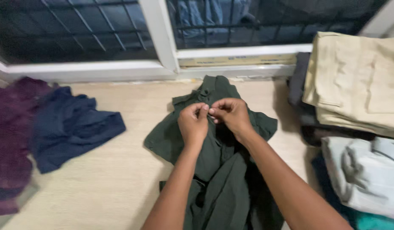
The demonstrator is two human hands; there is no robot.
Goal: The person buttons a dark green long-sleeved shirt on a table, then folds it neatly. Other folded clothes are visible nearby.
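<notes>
Both hands, left (192, 121) and right (232, 114), pinch shut on the placket of the green shirt (222, 170), whose long axis runs from collar beyond the fingertips back under the wrists, equally near either hand.

We note one label only: a long, narrow tan sticker strip (244, 60) with faint print along the window frame's lower rail. No packages, signs, screens.
</notes>
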